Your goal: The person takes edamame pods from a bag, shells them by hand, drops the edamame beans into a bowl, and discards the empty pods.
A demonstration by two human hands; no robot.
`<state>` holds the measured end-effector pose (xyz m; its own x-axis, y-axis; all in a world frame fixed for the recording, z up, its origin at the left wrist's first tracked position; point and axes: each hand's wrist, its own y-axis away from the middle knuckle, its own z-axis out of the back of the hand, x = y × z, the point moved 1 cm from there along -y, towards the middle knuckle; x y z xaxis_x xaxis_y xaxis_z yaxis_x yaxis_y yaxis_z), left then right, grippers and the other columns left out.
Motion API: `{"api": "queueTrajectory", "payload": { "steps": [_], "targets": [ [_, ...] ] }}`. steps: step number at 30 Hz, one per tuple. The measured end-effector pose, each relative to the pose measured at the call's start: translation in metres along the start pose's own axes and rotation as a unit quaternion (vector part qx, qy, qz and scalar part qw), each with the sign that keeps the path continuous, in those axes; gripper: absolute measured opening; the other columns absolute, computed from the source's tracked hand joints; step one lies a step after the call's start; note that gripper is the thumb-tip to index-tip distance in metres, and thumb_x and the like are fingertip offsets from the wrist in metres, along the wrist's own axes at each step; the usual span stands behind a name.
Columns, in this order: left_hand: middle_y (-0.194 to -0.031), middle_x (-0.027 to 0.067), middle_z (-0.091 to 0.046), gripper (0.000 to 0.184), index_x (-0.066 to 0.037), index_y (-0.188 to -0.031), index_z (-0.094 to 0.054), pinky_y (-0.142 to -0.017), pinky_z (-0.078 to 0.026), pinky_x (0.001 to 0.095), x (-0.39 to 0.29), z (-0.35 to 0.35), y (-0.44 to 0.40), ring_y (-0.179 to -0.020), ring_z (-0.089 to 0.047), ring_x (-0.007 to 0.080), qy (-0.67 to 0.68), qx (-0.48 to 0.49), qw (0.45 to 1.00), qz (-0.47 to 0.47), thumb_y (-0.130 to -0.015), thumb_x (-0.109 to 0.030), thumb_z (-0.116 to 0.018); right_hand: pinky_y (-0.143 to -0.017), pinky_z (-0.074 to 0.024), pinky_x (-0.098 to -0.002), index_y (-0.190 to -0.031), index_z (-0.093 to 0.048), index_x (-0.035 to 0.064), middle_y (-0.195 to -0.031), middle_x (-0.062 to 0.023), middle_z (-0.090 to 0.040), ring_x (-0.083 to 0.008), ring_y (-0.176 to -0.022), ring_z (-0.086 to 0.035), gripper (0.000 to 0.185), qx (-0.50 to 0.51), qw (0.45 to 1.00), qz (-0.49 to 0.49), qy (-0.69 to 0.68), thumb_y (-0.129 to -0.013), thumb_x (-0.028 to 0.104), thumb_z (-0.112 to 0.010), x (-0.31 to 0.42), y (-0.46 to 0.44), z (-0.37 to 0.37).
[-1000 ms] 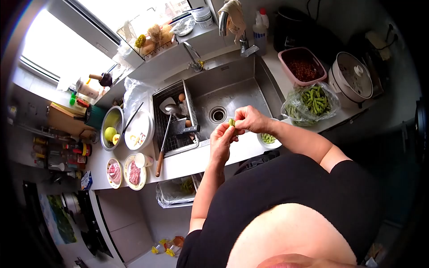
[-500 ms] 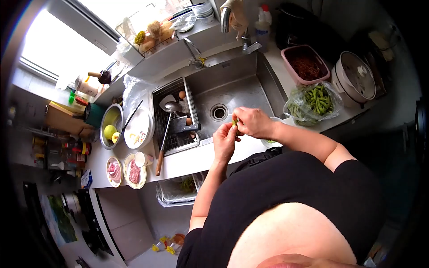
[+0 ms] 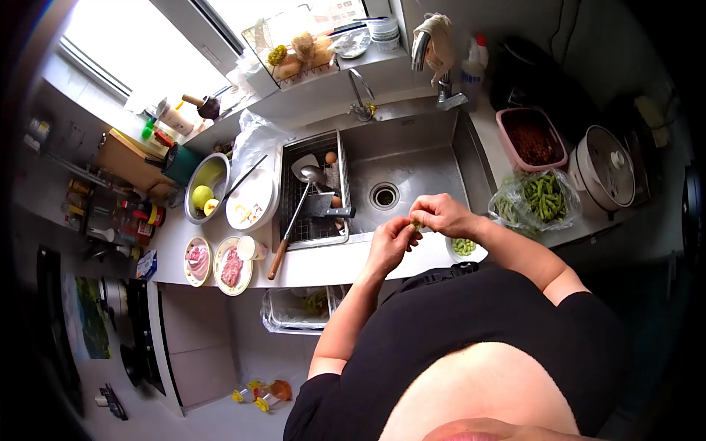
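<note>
My left hand (image 3: 389,245) and my right hand (image 3: 444,215) meet above the counter's front edge, just before the sink. Both have their fingers pinched together on a small green edamame pod (image 3: 416,223), mostly covered by the fingertips. Under my right wrist stands a white bowl (image 3: 481,255) with shelled green beans (image 3: 463,246) in it, partly hidden by the forearm. To the right, a clear plastic bag (image 3: 507,208) lies open, full of whole green pods (image 3: 546,197).
The steel sink (image 3: 434,173) has a rack (image 3: 312,239) at its left with a ladle (image 3: 312,175), a cleaver (image 3: 321,206) and eggs. Plates of meat (image 3: 232,266) and a metal bowl (image 3: 193,176) sit farther left. A pink tub (image 3: 502,125) and a lidded pot (image 3: 604,165) stand at right.
The view has shifted, so the counter and sink appear farther right. My hands stay together at the pod; more of the bowl of shelled beans shows beneath my right wrist.
</note>
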<state>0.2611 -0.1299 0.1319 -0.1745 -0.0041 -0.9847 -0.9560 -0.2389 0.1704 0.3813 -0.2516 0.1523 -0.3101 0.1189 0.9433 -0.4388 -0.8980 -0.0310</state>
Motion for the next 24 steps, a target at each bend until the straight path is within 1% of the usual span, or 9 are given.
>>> {"api": "queueTrajectory", "payload": {
  "steps": [1, 3, 5, 7, 9, 11, 13, 19, 24],
  "targets": [
    [-0.076, 0.0055, -0.064, 0.014, -0.001, -0.094, -0.060, -0.055, -0.045, 0.0219, 0.000, 0.001, -0.001, -0.063, -0.057, 0.0084, 0.030, -0.001, 1.000, 0.004, -0.090, -0.010, -0.050, -0.054, -0.0450, -0.0270, -0.088, -0.058, -0.0001, -0.073, -0.0075, -0.060, -0.0147, -0.064, -0.058, 0.016, 0.000, 1.000, 0.005, 0.003, -0.087, 0.015, -0.053, -0.012, -0.003, -0.003],
    [-0.076, 0.0058, -0.064, 0.017, 0.001, -0.097, -0.059, -0.053, -0.044, 0.0208, 0.003, 0.002, -0.002, -0.061, -0.056, 0.0077, 0.037, -0.039, 0.999, 0.003, -0.090, -0.012, -0.050, -0.043, -0.0388, -0.0189, -0.089, -0.056, 0.0014, -0.072, -0.0036, -0.059, -0.0087, -0.058, -0.055, 0.014, -0.025, 0.927, -0.155, -0.340, -0.086, 0.012, -0.049, -0.029, -0.008, -0.006],
    [-0.074, 0.0061, -0.064, 0.017, 0.002, -0.096, -0.058, -0.052, -0.044, 0.0206, 0.014, 0.006, -0.002, -0.059, -0.056, 0.0075, -0.032, -0.075, 0.997, -0.002, -0.090, -0.013, -0.051, -0.037, -0.0319, -0.0168, -0.087, -0.055, 0.0025, -0.069, -0.0028, -0.056, -0.0069, -0.051, -0.049, 0.013, -0.044, 0.900, -0.155, -0.405, -0.080, 0.012, -0.050, -0.020, -0.007, -0.007],
    [-0.074, 0.0102, -0.065, 0.019, 0.003, -0.101, -0.052, -0.054, -0.046, 0.0235, 0.023, 0.007, 0.000, -0.061, -0.058, 0.0113, -0.049, -0.078, 0.996, 0.003, -0.088, -0.010, -0.052, -0.038, -0.0309, -0.0182, -0.087, -0.055, 0.0034, -0.068, -0.0028, -0.055, -0.0061, -0.050, -0.047, 0.014, 0.016, 0.925, -0.137, -0.355, -0.080, 0.014, -0.051, -0.021, -0.007, -0.010],
    [-0.073, 0.0082, -0.064, 0.017, -0.002, -0.099, -0.045, -0.048, -0.039, 0.0196, 0.023, 0.005, 0.004, -0.058, -0.055, 0.0087, 0.007, -0.045, 0.999, 0.001, -0.089, -0.012, -0.053, -0.052, -0.0443, -0.0346, -0.086, -0.055, 0.0052, -0.066, -0.0077, -0.059, -0.0202, -0.058, -0.058, 0.035, -0.030, 0.998, 0.004, 0.057, -0.085, 0.041, -0.055, -0.010, -0.004, -0.020],
    [-0.071, 0.0076, -0.061, 0.020, -0.005, -0.090, -0.041, -0.046, -0.036, 0.0196, 0.017, 0.005, 0.007, -0.055, -0.051, 0.0085, 0.085, 0.001, 0.996, 0.012, -0.087, -0.014, -0.059, -0.060, -0.0460, -0.0405, -0.081, -0.051, 0.0053, -0.069, -0.0108, -0.062, -0.0303, -0.067, -0.061, 0.046, 0.066, 0.965, -0.012, 0.253, -0.084, 0.051, -0.053, 0.003, 0.003, -0.021],
    [-0.071, 0.0080, -0.060, 0.022, -0.006, -0.089, -0.042, -0.046, -0.034, 0.0195, 0.011, 0.009, 0.011, -0.053, -0.049, 0.0081, 0.130, 0.066, 0.988, 0.054, -0.086, -0.016, -0.062, -0.064, -0.0472, -0.0406, -0.086, -0.053, 0.0080, -0.074, -0.0086, -0.064, -0.0304, -0.075, -0.062, 0.051, 0.119, 0.974, 0.020, 0.194, -0.082, 0.059, -0.049, 0.005, 0.004, -0.019],
    [-0.071, 0.0081, -0.060, 0.017, -0.007, -0.089, -0.043, -0.045, -0.035, 0.0184, 0.010, 0.016, 0.014, -0.054, -0.050, 0.0077, 0.181, 0.105, 0.976, 0.060, -0.089, -0.018, -0.056, -0.067, -0.0483, -0.0396, -0.089, -0.055, 0.0082, -0.075, -0.0049, -0.066, -0.0282, -0.077, -0.063, 0.042, 0.156, 0.957, 0.023, 0.244, -0.082, 0.050, -0.054, 0.014, 0.005, -0.019],
    [-0.065, 0.0014, -0.054, 0.014, -0.008, -0.090, -0.044, -0.045, -0.036, 0.0195, 0.001, 0.016, 0.012, -0.053, -0.051, 0.0079, 0.107, 0.103, 0.987, 0.062, -0.091, -0.019, -0.053, -0.071, -0.0479, -0.0412, -0.095, -0.053, 0.0037, -0.082, -0.0134, -0.065, -0.0318, -0.082, -0.062, 0.040, 0.178, 0.946, 0.008, 0.271, -0.086, 0.043, -0.051, 0.025, 0.009, -0.020]
  ]
}}
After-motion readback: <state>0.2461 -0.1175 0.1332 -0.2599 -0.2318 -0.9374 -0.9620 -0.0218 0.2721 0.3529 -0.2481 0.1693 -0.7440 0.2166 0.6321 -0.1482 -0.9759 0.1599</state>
